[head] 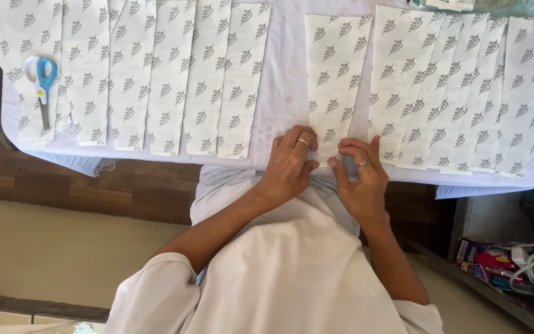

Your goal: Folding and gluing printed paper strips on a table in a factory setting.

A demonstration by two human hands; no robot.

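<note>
White cloth of the person's own garment filled the space nearest, below both hands. The left hand (288, 166) and the right hand (361, 176) lay side by side at the near edge of the table (285, 93), their fingertips pressed down on the bottom end of a long white paper strip printed with small grey leaf shapes (335, 74). Neither hand was closed around it; the fingers were bent and flat on the paper, thumbs close together, a ring on each hand. That strip ran straight away from the hands across the white-covered table, lying alone with bare cover on either side.

Just beyond the right hand, a fanned row of overlapping strips of the same printed paper (458, 93) spread outward. Beyond the left hand, well apart from it, a second row of printed strips (156, 80) lay edge over edge. At the far end of that row, farthest from the left hand, blue-handled scissors (42, 83) rested on the paper. Low beside the right arm, a shelf held colourful packets and white cables (508, 263).
</note>
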